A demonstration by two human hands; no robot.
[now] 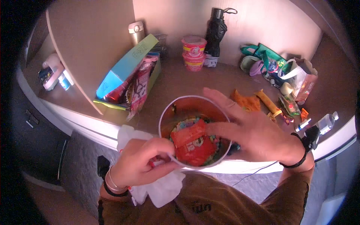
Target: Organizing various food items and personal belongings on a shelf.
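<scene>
In the head view my left hand (149, 163) pinches the near left rim of a round tub (161, 118), and a crumpled white tissue (166, 188) hangs under that hand. Inside the tub lie a red snack packet (195, 149) and small multicoloured pieces (187, 123). My right hand (247, 129) is at the tub's right side, its fingers reaching over the rim towards the packet. Whether those fingertips touch the packet, and where the thumb rests, I cannot tell. The tub is tilted so that its inside faces the camera, above the desk's front edge.
An open blue and green box (123, 70) of packets stands left. Behind are stacked pink tubs (194, 53), a black bottle (216, 33) and a metallic flask (137, 32). To the right lie an orange cloth (246, 101), a yellow tube-shaped packet (268, 102), a paper bag (305, 81) and a clear bottle (326, 123).
</scene>
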